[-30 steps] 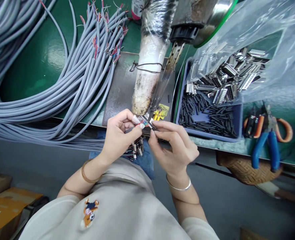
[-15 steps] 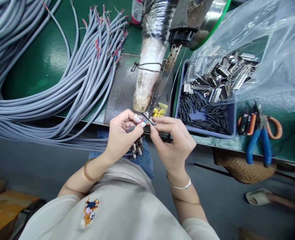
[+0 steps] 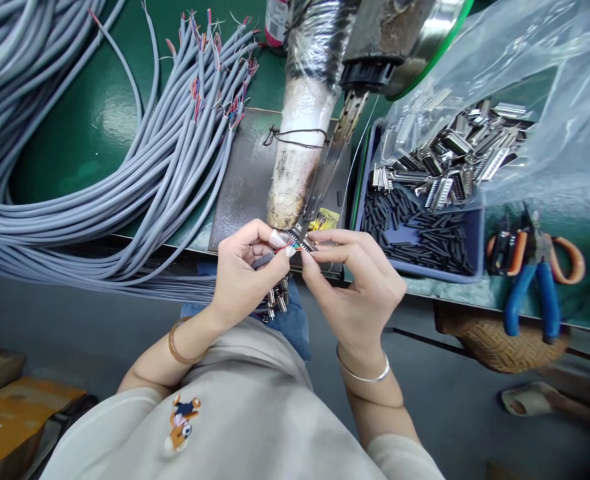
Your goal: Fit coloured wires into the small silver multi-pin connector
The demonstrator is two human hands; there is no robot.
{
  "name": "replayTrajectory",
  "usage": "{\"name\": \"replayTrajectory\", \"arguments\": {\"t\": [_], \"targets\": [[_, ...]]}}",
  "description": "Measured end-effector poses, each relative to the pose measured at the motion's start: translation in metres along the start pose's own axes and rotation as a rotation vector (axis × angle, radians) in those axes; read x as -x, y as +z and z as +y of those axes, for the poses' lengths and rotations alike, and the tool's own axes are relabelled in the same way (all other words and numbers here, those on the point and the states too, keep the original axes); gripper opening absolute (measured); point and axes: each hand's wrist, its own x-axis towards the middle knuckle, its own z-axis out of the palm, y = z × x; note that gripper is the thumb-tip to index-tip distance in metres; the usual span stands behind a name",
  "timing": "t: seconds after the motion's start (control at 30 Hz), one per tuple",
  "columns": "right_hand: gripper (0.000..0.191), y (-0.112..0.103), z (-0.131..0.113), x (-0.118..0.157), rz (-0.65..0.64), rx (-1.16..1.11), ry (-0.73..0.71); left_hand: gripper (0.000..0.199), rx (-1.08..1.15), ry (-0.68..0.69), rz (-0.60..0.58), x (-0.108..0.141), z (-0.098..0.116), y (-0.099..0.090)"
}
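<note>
My left hand (image 3: pixel 249 263) is closed around the end of a grey cable (image 3: pixel 263 261), with thin coloured wires (image 3: pixel 293 246) fanning out at its fingertips. Those wires meet a small metal multi-pin connector (image 3: pixel 307 245). Thumb and fingers of my right hand (image 3: pixel 357 283) pinch the connector's right end. From above, the narrow tip of a soldering iron (image 3: pixel 345 127) reaches down to the connector; whether it touches a pin is too small to tell. Beside the iron stands a stained white wrapped tube (image 3: pixel 295 160). Several finished-looking connectors (image 3: pixel 277 300) hang below my left hand.
Grey cables (image 3: pixel 139 180) with stripped ends cover the left of the green table. A blue tray (image 3: pixel 455 273) on the right holds black sleeves and a bag of connectors (image 3: pixel 455 147). Cutters with blue handles (image 3: pixel 529 293) lie farther right. A yellow sponge (image 3: pixel 327 219) sits behind my fingers.
The connector has come up against the iron's tip, where before it sat just below. My right hand has shifted slightly right and down in view; the camera has turned a little.
</note>
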Motion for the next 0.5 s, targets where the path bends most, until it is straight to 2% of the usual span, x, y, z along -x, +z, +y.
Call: {"name": "replayTrajectory", "arguments": {"t": [0.2, 0.5], "targets": [[0.02, -0.0002, -0.0001, 0.0018, -0.015, 0.005, -0.013, 0.021, 0.06, -0.037, -0.046, -0.0031, -0.0019, -0.0023], [0.02, 0.0003, 0.0015, 0.0076, -0.024, 0.059, -0.033, 0.018, 0.033, -0.065, -0.017, -0.0009, -0.0025, -0.001]]}}
